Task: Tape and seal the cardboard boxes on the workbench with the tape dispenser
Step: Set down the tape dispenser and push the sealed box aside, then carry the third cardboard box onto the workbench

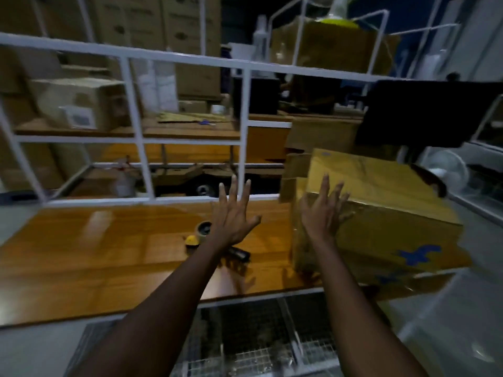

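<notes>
A large cardboard box (381, 210) with blue print sits tilted at the right end of the wooden workbench (109, 254), its corner past the front edge. My right hand (324, 210) is spread with straight fingers at the box's left face. My left hand (234, 216) hovers open above the bench, left of the box, holding nothing. Under my left hand lies the tape dispenser (201, 238), with a yellow part, a tape roll and a dark handle partly hidden by my wrist.
A white metal frame (136, 126) rises behind the bench with shelves carrying more boxes (79, 102) and flat cardboard. A dark monitor (424, 112) hangs at right, a white fan (446, 167) beyond it. Wire mesh (258, 336) lies below the bench's front edge.
</notes>
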Demonstrator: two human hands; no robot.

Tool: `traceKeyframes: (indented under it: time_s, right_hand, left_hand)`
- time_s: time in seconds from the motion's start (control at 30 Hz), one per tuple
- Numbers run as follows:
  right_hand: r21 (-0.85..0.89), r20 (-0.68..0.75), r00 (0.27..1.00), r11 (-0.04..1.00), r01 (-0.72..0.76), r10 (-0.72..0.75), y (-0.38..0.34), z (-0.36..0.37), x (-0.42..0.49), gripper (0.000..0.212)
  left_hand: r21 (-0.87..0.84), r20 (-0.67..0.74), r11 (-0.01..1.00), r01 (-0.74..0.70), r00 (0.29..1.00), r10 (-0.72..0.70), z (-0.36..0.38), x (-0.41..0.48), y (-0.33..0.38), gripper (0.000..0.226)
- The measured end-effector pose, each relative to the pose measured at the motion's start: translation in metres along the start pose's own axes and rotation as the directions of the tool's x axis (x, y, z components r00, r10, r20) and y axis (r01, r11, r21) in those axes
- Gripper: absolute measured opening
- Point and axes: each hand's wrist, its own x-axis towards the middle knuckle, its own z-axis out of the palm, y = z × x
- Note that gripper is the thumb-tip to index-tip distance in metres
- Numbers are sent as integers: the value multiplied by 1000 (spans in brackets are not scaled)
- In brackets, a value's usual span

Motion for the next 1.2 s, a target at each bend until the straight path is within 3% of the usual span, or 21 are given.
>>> traceKeyframes:
  time_s: [0.2,0.3,0.43,0.57,0.7,0.9,0.97,1.07,1.2]
  right_hand:
    - [105,212,952,974,202,-221,-182,93,-121,80]
    - [182,302,897,943,279,-323,-275,146,-215,78]
    - [301,441,729,851,429,-524,-385,211,-359,77]
    - [437,572,471,735,518,-672,-452,268,-506,72]
    - [575,648,178,630,522,-740,-459,319,-643,73]
    - [604,739,-106,586,540,-665,-410,441,-802,82]
    - [606,750,-173,557,568,-639,-385,503,-850,84]
    - [525,830,-245,555,645,-501,-346,593,-916,67]
    - [476,844,-240,466,745,-479,-294,710,-984,74]
  left_hand:
    - [10,-53,976,216,975,-215,-79,-115,-190,90]
    - [1,-72,917,399,915,-397,-111,-204,-295,89]
    - [39,-62,777,629,777,-626,-140,-340,-425,93]
    - [67,-35,570,819,573,-819,-144,-477,-519,89]
    - [51,32,367,929,365,-930,-113,-602,-565,82]
    - [148,163,132,980,107,-981,-14,-751,-605,91]
    - [220,208,97,971,51,-977,37,-797,-629,86]
    - [277,229,73,958,8,-973,124,-859,-669,83]
    - [335,206,63,940,-8,-978,245,-918,-735,84]
